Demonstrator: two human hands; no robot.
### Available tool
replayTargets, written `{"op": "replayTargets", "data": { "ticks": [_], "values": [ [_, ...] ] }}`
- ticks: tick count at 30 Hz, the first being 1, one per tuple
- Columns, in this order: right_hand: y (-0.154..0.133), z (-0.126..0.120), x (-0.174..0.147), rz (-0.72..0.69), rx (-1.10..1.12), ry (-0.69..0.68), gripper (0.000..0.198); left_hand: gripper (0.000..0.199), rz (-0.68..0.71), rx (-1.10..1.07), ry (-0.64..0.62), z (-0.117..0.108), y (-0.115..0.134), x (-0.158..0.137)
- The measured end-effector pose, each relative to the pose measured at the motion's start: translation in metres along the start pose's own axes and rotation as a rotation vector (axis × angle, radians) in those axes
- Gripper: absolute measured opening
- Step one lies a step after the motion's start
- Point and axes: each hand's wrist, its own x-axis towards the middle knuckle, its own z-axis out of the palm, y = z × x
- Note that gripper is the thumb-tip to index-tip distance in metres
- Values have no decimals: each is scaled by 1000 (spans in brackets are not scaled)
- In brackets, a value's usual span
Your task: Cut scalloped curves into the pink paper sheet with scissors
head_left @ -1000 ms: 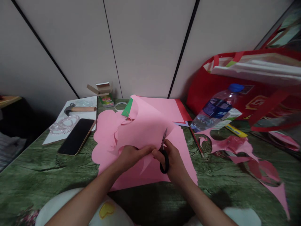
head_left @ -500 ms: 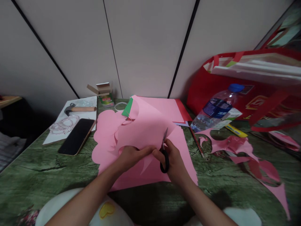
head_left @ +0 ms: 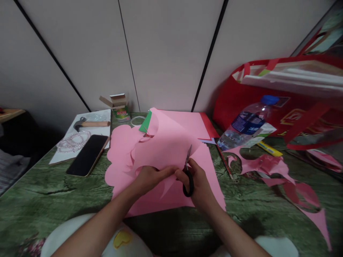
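Observation:
A curled sheet of pink paper (head_left: 166, 142) is gripped at its near edge by my left hand (head_left: 151, 177), thumb on top and the other fingers partly hidden beneath. In my right hand (head_left: 197, 180) is a pair of scissors (head_left: 188, 175) with black handles. Their blades point away from me and lie against the sheet's right part; whether they are parted is hard to make out. Under the sheet are more pink papers (head_left: 214, 185), and on the left a scallop-edged pink piece (head_left: 118, 142) shows.
Left stand a phone (head_left: 88, 155), a hammer (head_left: 93, 124), a bead string (head_left: 73, 141) and an opened small box (head_left: 120, 110). To the right are pink offcuts (head_left: 278, 167), a pencil (head_left: 224, 160), a water bottle (head_left: 243, 123), a yellow cutter (head_left: 269, 148) and a red bag (head_left: 227, 96).
Almost nothing differs. My right hand and the scissors have shifted very slightly to the right; the left hand keeps its hold on the paper.

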Motion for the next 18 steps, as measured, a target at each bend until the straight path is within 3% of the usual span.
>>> {"op": "replayTargets", "data": {
  "ticks": [18],
  "values": [
    [1,-1,-1,11,-67,2,27,43,21,-22,-8,-4,2,-1]
  ]
}}
